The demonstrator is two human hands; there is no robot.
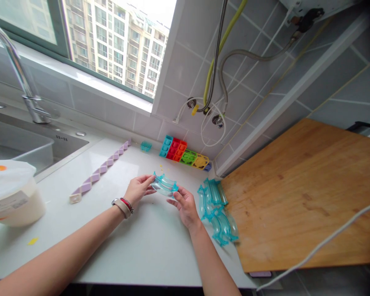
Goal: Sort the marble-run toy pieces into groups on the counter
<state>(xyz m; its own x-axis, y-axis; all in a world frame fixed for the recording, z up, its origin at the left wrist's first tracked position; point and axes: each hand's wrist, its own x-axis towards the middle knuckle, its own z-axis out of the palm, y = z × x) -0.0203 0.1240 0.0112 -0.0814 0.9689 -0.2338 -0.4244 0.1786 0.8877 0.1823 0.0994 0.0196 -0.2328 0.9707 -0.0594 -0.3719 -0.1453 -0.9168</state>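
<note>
Track pieces on counter, left of cutting board

The white countertop bears a lidded tub, purple strip, coloured blocks, teal track pieces and wooden board.

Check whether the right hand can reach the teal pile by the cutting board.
Probably yes: the teal pile lies just beside the right hand, nothing between, though that hand holds a curved piece.

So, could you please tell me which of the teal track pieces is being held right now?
The curved piece gripped between the left hand and right hand; the others lie in a heap on the counter beside the wooden board.
</note>
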